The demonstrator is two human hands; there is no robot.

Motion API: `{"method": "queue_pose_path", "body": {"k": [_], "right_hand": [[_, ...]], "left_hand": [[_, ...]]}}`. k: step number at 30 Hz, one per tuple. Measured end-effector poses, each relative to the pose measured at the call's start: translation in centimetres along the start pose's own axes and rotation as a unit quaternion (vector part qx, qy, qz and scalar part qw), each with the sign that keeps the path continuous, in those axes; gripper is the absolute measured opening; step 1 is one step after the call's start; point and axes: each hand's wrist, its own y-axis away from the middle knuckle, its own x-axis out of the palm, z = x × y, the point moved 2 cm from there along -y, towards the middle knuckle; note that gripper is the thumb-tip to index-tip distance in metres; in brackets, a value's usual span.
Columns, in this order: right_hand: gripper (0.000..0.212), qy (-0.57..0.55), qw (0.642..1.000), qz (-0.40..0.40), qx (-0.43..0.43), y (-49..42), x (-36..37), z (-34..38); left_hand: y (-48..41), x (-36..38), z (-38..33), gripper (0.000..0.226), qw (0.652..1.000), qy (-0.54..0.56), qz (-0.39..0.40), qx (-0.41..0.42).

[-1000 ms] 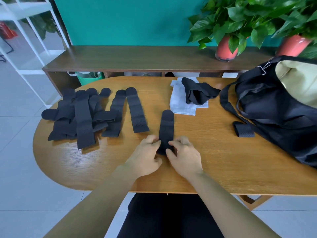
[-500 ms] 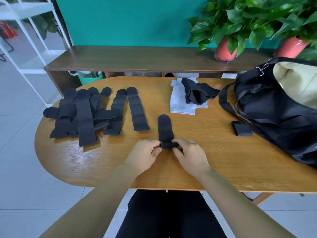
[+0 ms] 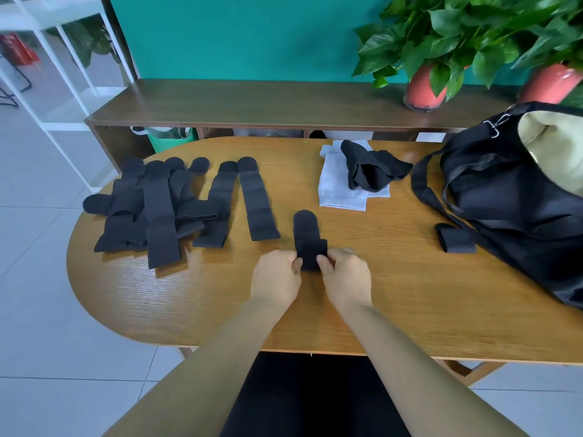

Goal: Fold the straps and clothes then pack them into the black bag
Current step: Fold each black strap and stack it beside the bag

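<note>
Black strap (image 3: 305, 233), half folded
My left grip (image 3: 276, 275) and right grip (image 3: 347, 275) pinch its folded near end.

Strap (image 3: 307, 238) near end was hidden between left grip (image 3: 277, 275) and right grip (image 3: 345, 275). Black bag (image 3: 504, 200), far right of the right grip, was cropped by the edge.

An oval wooden table (image 3: 394, 288) carries everything. At its left end lies a heap of black straps (image 3: 151, 209), with two flat straps (image 3: 257, 203) just beside it. Near the front edge sits a half-folded strap (image 3: 307, 238). Farther back a white cloth (image 3: 337, 187) lies under a black garment (image 3: 372, 171), which may also touch the wood. The black bag (image 3: 511, 197) fills the right end, a folded strap (image 3: 456, 238) against it.
</note>
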Motion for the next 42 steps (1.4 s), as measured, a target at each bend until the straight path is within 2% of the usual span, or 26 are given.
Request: {"method": "queue_pose_path", "body": {"k": [3, 7, 13, 19, 21, 25, 28, 33, 37, 39, 42], "right_hand": [[0.033, 0.015, 1.000, 0.003, 0.003, -0.2, 0.0, 0.1], [0.017, 0.014, 1.000, 0.008, 0.012, -0.9, 0.1, 0.2], [0.023, 0.007, 0.999, 0.018, 0.033, -1.6, 0.2, 0.1], [0.024, 0.010, 0.999, 0.012, 0.041, -1.7, 0.1, 0.2], [0.023, 0.014, 0.999, 0.015, 0.042, -1.7, 0.1, 0.2], [0.021, 0.018, 0.999, 0.021, 0.039, -1.9, 0.1, 0.3], [0.022, 0.026, 0.999, 0.021, 0.030, -1.8, 0.1, 0.2], [0.033, 0.029, 0.999, 0.034, -0.027, -0.9, -0.3, -0.3], [0.051, 0.086, 0.983, 0.077, -0.142, 0.4, -1.2, -1.4], [0.051, 0.124, 0.968, 0.088, -0.201, 0.7, -1.7, -1.8], [0.044, 0.158, 0.954, 0.095, -0.235, 1.2, -2.3, -1.9]], "left_hand": [[-0.2, 0.1, -0.2, 0.042, 1.000, -0.012, 0.012, -0.014], [-0.5, 0.1, -0.3, 0.042, 0.999, -0.015, 0.016, -0.033], [-1.1, 0.2, -0.3, 0.042, 0.999, -0.027, 0.006, -0.037], [-1.2, 0.2, -0.4, 0.021, 0.998, -0.053, -0.010, -0.023], [-1.1, 0.4, -0.5, 0.014, 0.998, -0.061, -0.021, -0.008], [-0.8, 0.8, -0.4, 0.034, 0.996, -0.051, -0.042, 0.062], [-0.8, 0.8, 0.0, 0.040, 0.989, -0.077, -0.008, 0.122], [-0.1, 0.2, 0.7, 0.050, 0.980, -0.100, 0.048, 0.165], [0.3, 0.0, 1.3, 0.057, 0.977, -0.097, 0.069, 0.179], [0.6, -0.1, 1.1, 0.054, 0.977, -0.079, 0.068, 0.185], [1.2, -0.2, 0.9, 0.053, 0.977, -0.066, 0.069, 0.189]]}}
